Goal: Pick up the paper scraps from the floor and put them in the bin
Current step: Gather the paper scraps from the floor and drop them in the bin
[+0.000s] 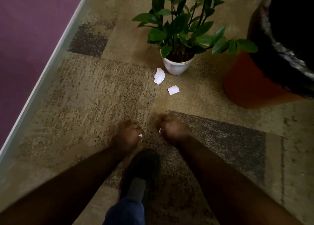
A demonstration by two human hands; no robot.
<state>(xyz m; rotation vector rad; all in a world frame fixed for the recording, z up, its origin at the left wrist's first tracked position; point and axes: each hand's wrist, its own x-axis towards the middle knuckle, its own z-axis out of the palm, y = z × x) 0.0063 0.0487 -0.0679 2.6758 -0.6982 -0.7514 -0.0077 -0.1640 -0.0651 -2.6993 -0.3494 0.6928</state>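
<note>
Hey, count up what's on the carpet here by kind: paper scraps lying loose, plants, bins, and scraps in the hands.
Loose scraps on the carpet: 2, crumpled scrap and flat scrap
Scraps in hands: 2, one in the left hand, one in the right hand
Potted plant: 1
Bin: 1
Total: 6

No legible txt, labels, brands or nos. anywhere, incl. on paper scraps [159, 76].
</note>
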